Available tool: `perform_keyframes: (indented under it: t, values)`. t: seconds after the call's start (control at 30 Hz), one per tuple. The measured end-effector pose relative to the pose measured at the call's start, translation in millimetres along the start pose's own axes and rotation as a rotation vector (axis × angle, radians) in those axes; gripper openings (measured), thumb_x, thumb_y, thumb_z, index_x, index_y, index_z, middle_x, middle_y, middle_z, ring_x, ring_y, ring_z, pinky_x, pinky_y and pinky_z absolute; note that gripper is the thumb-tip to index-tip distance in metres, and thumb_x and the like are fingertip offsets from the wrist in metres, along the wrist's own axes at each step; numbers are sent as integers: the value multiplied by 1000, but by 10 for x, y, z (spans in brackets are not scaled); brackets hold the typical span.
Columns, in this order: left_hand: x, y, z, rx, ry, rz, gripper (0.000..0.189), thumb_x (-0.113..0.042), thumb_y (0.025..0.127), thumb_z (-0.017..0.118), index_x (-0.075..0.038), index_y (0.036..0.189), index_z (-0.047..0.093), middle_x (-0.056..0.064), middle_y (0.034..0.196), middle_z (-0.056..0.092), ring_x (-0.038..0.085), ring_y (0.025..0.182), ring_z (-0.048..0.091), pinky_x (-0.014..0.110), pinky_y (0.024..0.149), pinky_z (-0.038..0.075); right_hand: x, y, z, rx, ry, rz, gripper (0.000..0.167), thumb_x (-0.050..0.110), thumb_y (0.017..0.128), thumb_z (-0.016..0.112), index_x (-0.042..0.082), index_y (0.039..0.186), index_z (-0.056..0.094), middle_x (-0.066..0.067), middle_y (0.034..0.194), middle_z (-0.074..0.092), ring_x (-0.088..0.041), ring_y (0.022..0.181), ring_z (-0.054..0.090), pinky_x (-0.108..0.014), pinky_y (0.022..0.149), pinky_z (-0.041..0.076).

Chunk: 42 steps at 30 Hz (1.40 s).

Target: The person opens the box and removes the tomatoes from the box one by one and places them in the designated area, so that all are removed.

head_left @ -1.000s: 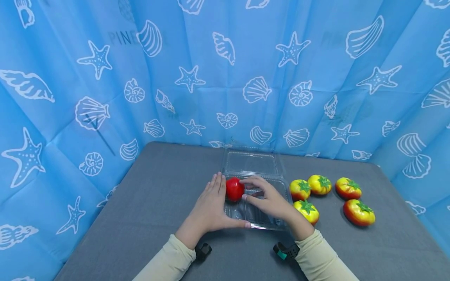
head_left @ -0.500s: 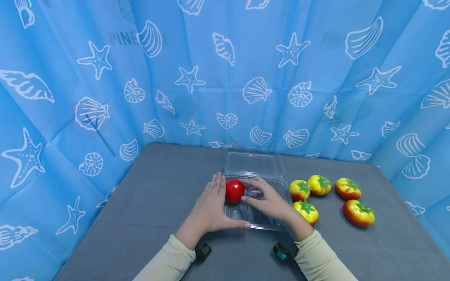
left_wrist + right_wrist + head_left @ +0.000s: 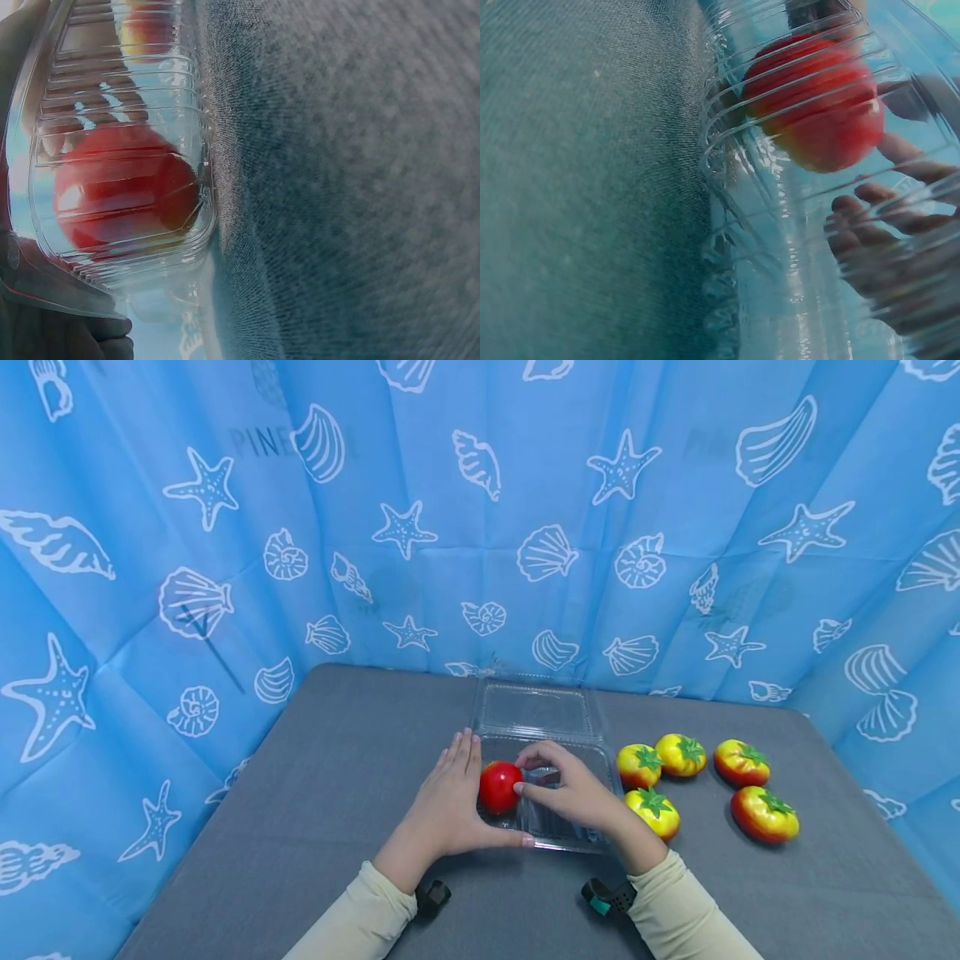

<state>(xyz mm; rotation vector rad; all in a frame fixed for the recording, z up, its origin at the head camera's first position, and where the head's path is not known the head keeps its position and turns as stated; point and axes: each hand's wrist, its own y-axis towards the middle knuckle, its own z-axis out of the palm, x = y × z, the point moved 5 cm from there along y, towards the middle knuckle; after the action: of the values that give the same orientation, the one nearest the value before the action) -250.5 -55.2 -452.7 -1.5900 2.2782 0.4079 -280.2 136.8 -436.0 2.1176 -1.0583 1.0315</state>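
Note:
A shiny red toy tomato lies in the left part of a clear plastic clamshell box, its lid folded back. The box wall shows in front of the tomato in the left wrist view. My left hand rests along the box's left side, fingers straight, thumb stretched along the front edge. My right hand is over the box, fingers loosely bent, thumb tip right at the tomato's right side. In the right wrist view, its fingertips sit beside the tomato without wrapping round it.
Several yellow-and-red toy tomatoes with green tops stand right of the box, the nearest being one tomato by my right wrist. They rest on a grey cloth-covered table. A blue curtain with white shells hangs round the table's back and sides.
The red tomato has shifted toward me inside the box. My right index finger has drawn back from its top, while the thumb stays close. My left hand has not moved.

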Motion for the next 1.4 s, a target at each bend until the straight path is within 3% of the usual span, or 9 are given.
perform_keyframes:
  t: [0.4, 0.6, 1.4]
  values:
    - [10, 5, 8, 9, -3, 7, 143, -92, 68, 70, -11, 172, 14, 9, 180, 10, 32, 168, 6, 52, 132, 22, -24, -15, 36, 64, 6, -26, 52, 18, 95, 79, 8, 143, 61, -15, 144, 63, -38, 127, 65, -58, 103, 58]
    - [14, 1, 10, 12, 6, 8, 143, -94, 68, 67, -12, 172, 13, 8, 180, 9, 32, 168, 6, 51, 133, 21, -25, -19, 34, 75, -1, -33, 57, 17, 91, 83, 10, 144, 61, -14, 141, 63, -37, 125, 64, -59, 102, 59]
    - [-1, 4, -2, -2, -13, 11, 143, -90, 68, 72, -10, 171, 16, 11, 180, 11, 34, 168, 8, 53, 132, 25, -34, -6, 71, 145, 39, 1, 60, 16, 87, 87, 14, 141, 62, -10, 142, 65, -36, 127, 64, -54, 102, 60]
